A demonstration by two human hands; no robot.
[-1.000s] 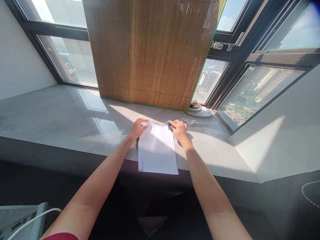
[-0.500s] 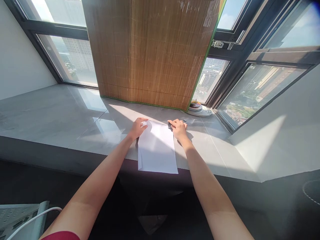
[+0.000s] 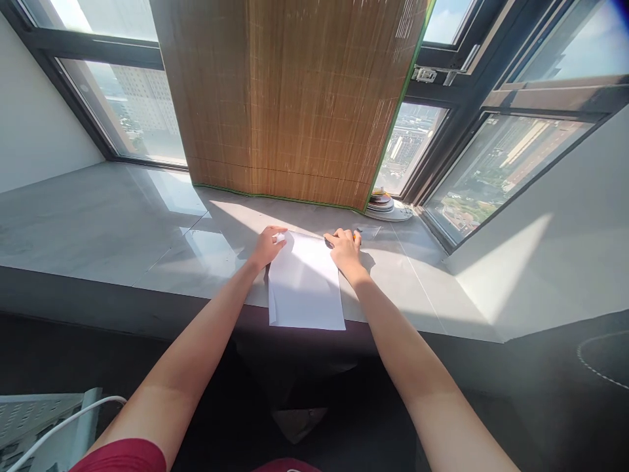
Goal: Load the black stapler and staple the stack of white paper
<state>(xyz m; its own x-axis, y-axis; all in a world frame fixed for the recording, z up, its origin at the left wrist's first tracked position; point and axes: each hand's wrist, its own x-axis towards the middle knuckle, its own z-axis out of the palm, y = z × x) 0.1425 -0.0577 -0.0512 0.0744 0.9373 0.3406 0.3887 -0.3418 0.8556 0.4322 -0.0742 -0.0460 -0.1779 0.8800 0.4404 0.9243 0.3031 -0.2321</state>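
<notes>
A white sheet of paper [image 3: 305,282] lies on the grey sill, its near end reaching past the front edge. My left hand [image 3: 268,246] pinches the upper left corner of the paper between thumb and fingers. At the upper right corner my right hand [image 3: 345,248] is closed around a small dark object [image 3: 328,242], which shows on the left of the fingers at the paper's edge. A bit of orange and black shows on the other side of the hand. Most of this object is hidden, and I cannot make out its kind.
Behind the paper hangs a brown bamboo blind [image 3: 304,118] with green edging. Stacked plates [image 3: 388,208] stand at the back right by the window. The tiled sill [image 3: 108,223] ends at a front edge. A white cable [image 3: 73,419] crosses a pale appliance [image 3: 39,413] at lower left.
The whole view has shifted slightly, so the scene sits a little higher and further left. My right hand has turned a little around the dark object; my left hand keeps its pinch on the paper.
</notes>
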